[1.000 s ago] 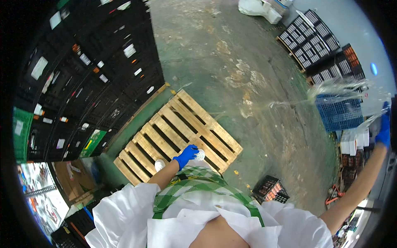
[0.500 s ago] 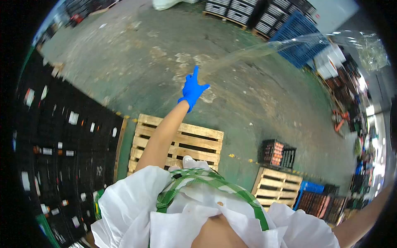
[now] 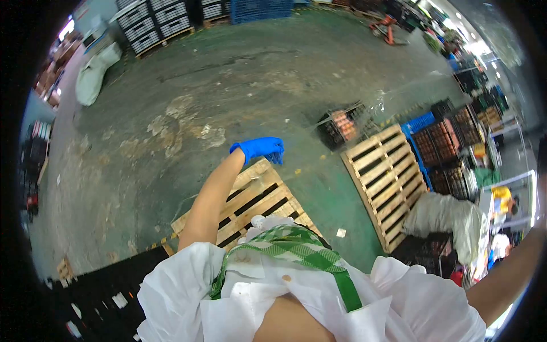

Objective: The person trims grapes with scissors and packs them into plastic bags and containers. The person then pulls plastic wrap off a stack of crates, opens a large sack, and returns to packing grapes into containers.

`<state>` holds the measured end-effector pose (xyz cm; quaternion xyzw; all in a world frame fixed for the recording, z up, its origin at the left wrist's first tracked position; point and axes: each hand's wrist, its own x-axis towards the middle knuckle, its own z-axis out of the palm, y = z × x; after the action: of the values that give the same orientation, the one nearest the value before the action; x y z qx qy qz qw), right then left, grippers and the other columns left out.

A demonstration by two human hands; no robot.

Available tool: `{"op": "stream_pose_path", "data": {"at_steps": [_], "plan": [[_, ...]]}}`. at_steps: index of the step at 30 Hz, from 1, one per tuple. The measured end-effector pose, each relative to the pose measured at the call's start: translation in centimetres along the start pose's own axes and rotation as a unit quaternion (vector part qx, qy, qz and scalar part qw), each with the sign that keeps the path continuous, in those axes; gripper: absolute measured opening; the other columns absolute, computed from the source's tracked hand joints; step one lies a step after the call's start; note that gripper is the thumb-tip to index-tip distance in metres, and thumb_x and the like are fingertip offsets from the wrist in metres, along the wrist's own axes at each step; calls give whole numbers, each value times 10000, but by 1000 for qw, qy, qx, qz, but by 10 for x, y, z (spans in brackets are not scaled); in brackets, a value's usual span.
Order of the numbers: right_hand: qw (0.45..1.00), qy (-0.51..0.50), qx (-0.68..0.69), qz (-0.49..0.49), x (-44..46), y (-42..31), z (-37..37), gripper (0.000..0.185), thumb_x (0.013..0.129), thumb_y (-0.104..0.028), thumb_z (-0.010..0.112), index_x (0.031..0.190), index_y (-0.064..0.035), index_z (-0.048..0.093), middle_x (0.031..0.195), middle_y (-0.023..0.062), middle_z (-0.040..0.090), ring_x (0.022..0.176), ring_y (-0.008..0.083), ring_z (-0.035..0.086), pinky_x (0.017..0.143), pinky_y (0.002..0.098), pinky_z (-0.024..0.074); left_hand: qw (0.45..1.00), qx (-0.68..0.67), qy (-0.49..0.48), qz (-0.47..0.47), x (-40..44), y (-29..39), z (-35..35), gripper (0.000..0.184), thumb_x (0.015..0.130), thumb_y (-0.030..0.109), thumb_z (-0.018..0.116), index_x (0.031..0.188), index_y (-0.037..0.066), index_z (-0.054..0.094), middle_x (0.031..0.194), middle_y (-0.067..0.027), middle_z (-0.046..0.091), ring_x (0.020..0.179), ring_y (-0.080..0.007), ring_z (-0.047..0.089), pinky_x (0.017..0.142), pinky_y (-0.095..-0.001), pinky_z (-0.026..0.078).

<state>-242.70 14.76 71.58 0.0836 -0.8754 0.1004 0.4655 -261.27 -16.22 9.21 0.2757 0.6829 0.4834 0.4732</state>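
Blue-gloved, our left hand point(image 3: 261, 150) hovers near the centre, fingers bent downward — whether it grips anything, we cannot tell. Just toward six o'clock from it lies a slatted, pale wooden pallet point(image 3: 252, 212). Clear, crumpled plastic film point(image 3: 501, 41) shows at two o'clock. Toward four o'clock reaches our bare forearm point(image 3: 507, 279) — right hand out of view, grip hidden.
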Motion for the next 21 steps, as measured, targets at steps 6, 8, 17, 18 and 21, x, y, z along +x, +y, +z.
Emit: {"op": "stream_pose_path", "data": {"at_steps": [6,8,17,18,21], "plan": [[993,-109,31,24,-70,-6,51,322,763,-79,505,1073,-84,418,847,92,581,764,183,553,675,289,443,964,-163,77,197,54,62,-44,183,821,206,436,772,65,542,740,-96,570,681,-191,577,593,-334,496],[986,-149,70,33,-99,-5,83,371,764,-68,512,1113,-99,391,857,94,579,774,183,555,686,293,447,927,-238,177,231,22,135,-42,184,820,231,457,811,67,539,798,-103,581,723,-195,579,640,-327,493],[923,-115,296,217,-262,-35,293,792,728,-5,570,1318,-189,74,837,114,583,758,163,563,690,294,460,888,-65,212,403,-63,280,-27,218,843,209,436,987,51,476,953,-124,560,902,-249,558,754,-335,476],[862,-112,385,311,-273,-43,310,825,707,67,554,1321,-161,52,844,113,571,761,172,561,711,299,460,900,-57,204,381,-69,280,-14,217,843,208,437,993,56,475,949,-118,559,897,-243,558,752,-334,475],[705,-273,541,368,-291,-63,336,808,679,-46,641,1308,-95,136,876,105,562,818,158,532,754,289,424,921,26,219,321,-87,267,17,210,842,203,444,1003,73,477,932,-94,557,879,-214,554,744,-320,472]]}}
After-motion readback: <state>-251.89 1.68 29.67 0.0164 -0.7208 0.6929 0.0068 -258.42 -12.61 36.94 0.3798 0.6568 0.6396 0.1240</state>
